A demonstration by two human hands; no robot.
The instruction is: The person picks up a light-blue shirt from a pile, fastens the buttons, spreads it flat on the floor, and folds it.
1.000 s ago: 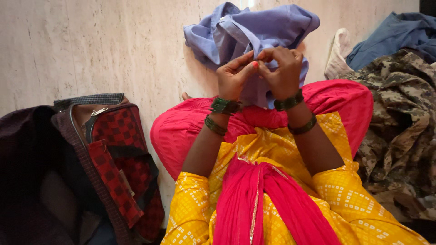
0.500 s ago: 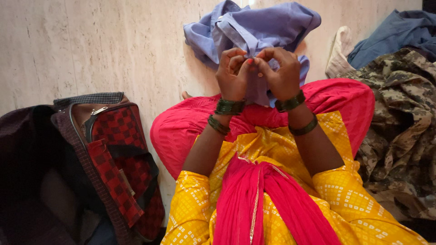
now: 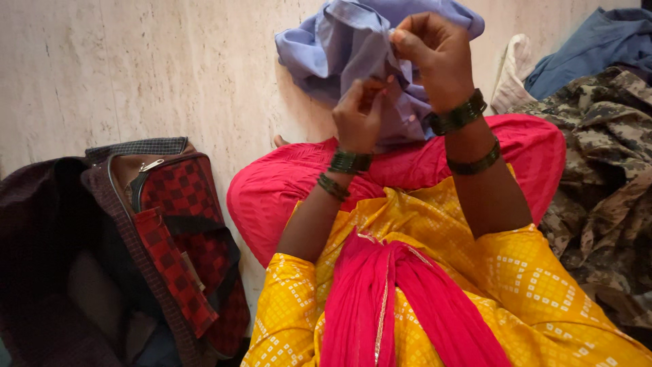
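Observation:
A crumpled lavender-blue shirt (image 3: 339, 47) lies on the pale stone floor (image 3: 136, 68) in front of my crossed legs in red trousers (image 3: 272, 197). My right hand (image 3: 438, 58) is raised and pinches a fold of the shirt near its top. My left hand (image 3: 358, 115) sits lower and pinches the cloth just below it. Both wrists wear green bangles. I wear a yellow patterned top with a red scarf (image 3: 380, 306) hanging down the middle.
An open bag with red-and-black checked lining (image 3: 170, 238) lies at my left, with dark cloth beside it. At my right lie a camouflage garment (image 3: 604, 156), a blue garment (image 3: 591, 41) and a pale cloth (image 3: 513, 71).
My right hand has lifted up and away, pulling the shirt cloth higher. My left hand has dropped a little and stays closed on the cloth.

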